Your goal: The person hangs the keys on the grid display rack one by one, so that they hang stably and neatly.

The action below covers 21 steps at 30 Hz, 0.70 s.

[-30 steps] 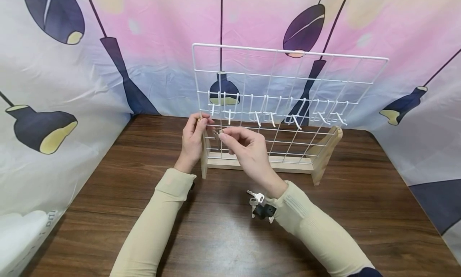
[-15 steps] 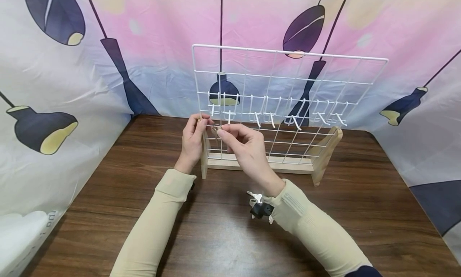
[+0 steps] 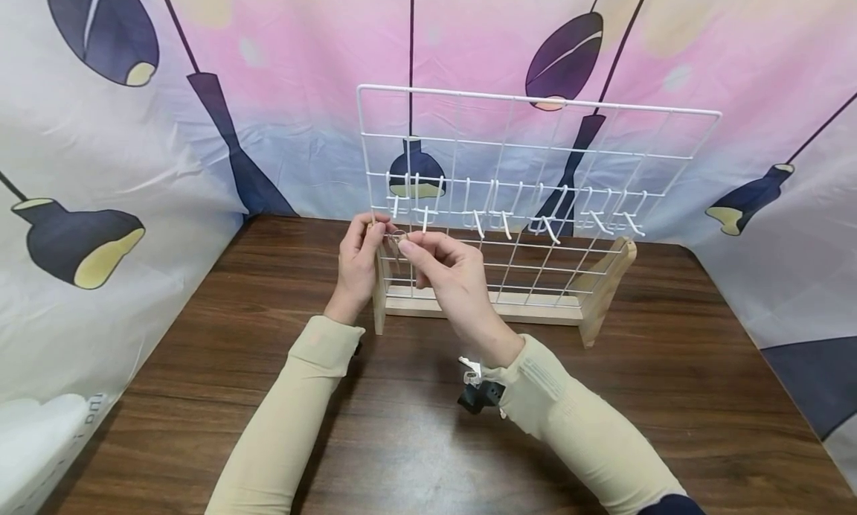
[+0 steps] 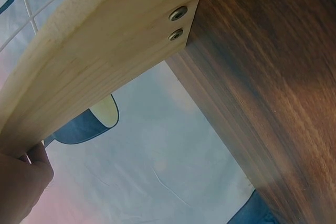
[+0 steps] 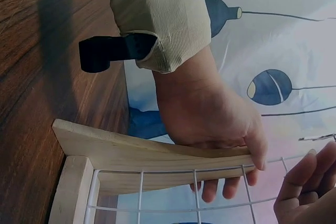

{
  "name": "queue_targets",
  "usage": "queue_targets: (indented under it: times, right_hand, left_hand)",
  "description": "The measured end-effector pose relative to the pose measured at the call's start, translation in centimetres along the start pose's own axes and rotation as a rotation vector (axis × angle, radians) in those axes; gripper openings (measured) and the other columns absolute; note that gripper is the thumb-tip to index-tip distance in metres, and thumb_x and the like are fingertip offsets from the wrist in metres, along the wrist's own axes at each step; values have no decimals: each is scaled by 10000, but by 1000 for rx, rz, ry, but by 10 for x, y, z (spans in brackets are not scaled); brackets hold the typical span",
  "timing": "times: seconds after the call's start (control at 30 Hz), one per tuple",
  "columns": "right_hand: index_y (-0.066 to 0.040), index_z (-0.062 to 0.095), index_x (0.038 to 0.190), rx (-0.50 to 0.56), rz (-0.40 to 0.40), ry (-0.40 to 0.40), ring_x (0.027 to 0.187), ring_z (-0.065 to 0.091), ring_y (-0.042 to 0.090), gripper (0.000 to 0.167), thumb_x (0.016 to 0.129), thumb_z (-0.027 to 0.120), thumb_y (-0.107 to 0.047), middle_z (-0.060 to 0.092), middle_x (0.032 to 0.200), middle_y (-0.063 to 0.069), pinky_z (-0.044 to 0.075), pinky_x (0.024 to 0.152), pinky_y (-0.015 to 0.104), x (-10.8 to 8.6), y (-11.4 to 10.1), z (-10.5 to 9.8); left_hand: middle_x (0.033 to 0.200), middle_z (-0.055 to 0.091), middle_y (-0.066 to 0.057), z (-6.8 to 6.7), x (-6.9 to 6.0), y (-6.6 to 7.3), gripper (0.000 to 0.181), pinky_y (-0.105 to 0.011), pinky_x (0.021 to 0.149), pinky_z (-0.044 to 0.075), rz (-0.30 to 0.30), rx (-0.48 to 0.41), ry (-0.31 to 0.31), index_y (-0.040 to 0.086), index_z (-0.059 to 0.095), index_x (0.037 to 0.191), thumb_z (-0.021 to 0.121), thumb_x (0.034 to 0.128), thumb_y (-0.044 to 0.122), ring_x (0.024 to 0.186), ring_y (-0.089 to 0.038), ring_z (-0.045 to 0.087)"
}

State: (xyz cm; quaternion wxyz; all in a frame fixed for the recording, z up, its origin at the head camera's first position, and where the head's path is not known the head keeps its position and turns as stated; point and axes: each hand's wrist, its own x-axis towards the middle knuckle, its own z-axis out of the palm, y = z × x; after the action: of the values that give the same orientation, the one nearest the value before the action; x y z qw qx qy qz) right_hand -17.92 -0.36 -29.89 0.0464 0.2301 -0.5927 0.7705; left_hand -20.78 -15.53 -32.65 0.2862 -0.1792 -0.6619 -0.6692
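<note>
My left hand (image 3: 358, 258) grips the upper end of the left wooden side piece (image 5: 157, 156) of a white wire grid rack (image 3: 535, 146). In the right wrist view its fingers wrap round the wood behind the grid. Just to the right, my right hand (image 3: 455, 277) pinches a small ring with a key (image 3: 398, 248) hanging from it, between thumb and forefinger. The key is close to the left fingertips and in front of the grid's left edge. Above both hands, several white hooks (image 3: 425, 219) hang in a row on the grid.
Loose silver keys (image 3: 471, 366) lie on the brown wooden table (image 3: 395, 440), partly hidden by the right cuff and a black wrist camera (image 3: 478, 397). A white bag-like object (image 3: 47, 444) stands at the left edge. Patterned cloth (image 3: 288, 91) hangs behind.
My right hand has moved slightly left with the key, closer to the left hand. The right cuff now covers more of the loose keys. The left hand keeps its grip.
</note>
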Motion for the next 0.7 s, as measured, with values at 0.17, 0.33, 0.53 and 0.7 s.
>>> queue_targets:
  times: [0.17,0.33,0.53,0.7]
  right_hand:
    - [40,696,1018,12,24,-3,529,481,109,171,897,695,-81,565,663,-7,430,506,197,1,0,2]
    - [25,697,1016,37,50,-4,535,477,102,166,900,691,-93,554,663,-21,431,510,193,3,2,5]
    - [3,696,1038,124,129,11,554,470,87,163,922,669,-109,602,773,-4,448,524,181,5,6,8]
    - [-89,712,1011,226,180,25,565,465,79,100,936,645,-87,647,878,-18,437,537,169,7,7,11]
  left_hand:
    - [1000,538,-374,0,-1,-1,220,-227,815,486,-18,-12,7,-218,466,1113,419,1003,-33,918,-230,575]
    - [963,577,-256,0,0,-1,227,-236,812,497,-27,-8,9,-224,467,1115,421,1002,-32,898,-102,587]
    - [943,590,-97,0,-1,1,220,-215,783,480,-10,5,16,-227,476,1109,422,997,-46,875,-70,566]
    - [938,584,-7,0,0,0,215,-203,785,456,-5,13,22,-223,484,1107,436,992,-48,878,-84,547]
